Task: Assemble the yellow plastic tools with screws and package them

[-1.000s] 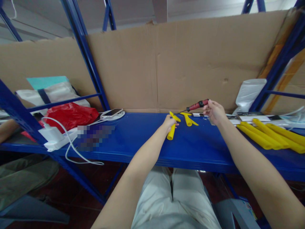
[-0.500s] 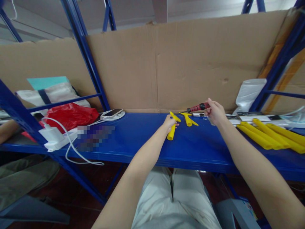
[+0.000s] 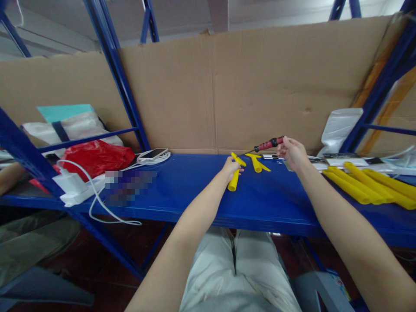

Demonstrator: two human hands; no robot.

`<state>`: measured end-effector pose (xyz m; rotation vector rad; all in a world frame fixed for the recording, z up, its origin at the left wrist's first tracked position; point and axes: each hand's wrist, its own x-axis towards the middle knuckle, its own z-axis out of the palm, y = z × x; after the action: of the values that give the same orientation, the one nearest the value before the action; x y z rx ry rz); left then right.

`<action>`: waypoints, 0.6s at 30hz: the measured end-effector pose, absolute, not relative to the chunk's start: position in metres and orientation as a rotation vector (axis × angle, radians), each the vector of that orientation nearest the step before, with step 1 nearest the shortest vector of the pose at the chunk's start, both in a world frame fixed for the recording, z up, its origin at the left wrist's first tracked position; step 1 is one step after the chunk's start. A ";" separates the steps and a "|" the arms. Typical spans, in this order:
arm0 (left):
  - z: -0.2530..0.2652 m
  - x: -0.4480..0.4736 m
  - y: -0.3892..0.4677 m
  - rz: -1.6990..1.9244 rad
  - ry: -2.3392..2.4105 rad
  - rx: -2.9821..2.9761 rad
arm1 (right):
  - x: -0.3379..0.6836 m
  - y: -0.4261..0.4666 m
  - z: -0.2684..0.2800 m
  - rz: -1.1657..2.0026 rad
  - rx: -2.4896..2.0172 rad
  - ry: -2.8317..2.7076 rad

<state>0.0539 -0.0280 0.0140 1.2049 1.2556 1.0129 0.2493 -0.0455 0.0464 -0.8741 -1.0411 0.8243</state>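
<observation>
1. So the left hand (image 3: 231,166) is gripping a yellow piece (image 3: 232,184) just above the middle of the bench (image 3: 195,177), fingers wrapped snugly round the stem. One end is pointing down toward the wearer.
2. The right hand (image 3: 294,154) is pinching a screwdriver (image 3: 269,144) by the very butt of its handle, with the shaft slanting down-left to the top of the yellow piece. I can't tell if the tip is seating in anything; it's too small to see.
3. Slip risk, imo: that far-back pinch is giving little steering, so the tip could be skating off and jabbing the left fingers, which are sitting right by it.
4. If the left grip is loosening, the round stem could be rolling under twisting force.
5. A second yellow piece (image 3: 257,165) is lying just beyond, near the shaft, so a careless swing could be knocking it.
6. Materials: the yellow stuff is looking like smooth moulded plastic, stems round, arms branching and tapering. The screwdriver is showing a ribbed-looking dark red and black handle and a thin, dark shaft.
7. Plain yellow tubes (image 3: 357,186) are lying side by side at right, the bench is shining glossy blue, and creased matte cardboard (image 3: 169,95) is standing behind.
</observation>
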 end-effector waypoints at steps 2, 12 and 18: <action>0.014 0.054 -0.028 1.015 1.254 1.202 | 0.249 -0.045 0.046 0.809 -0.879 -1.030; 0.015 0.054 -0.029 1.019 1.264 1.197 | 0.247 -0.045 0.045 0.725 -0.893 -1.008; 0.015 0.054 -0.029 1.020 1.253 1.198 | 0.246 -0.046 0.045 0.714 -0.920 -1.003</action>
<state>0.0536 -0.0290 0.0146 1.1983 1.2533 1.0204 0.2464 -0.0457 0.0451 -0.9198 -1.0031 0.7136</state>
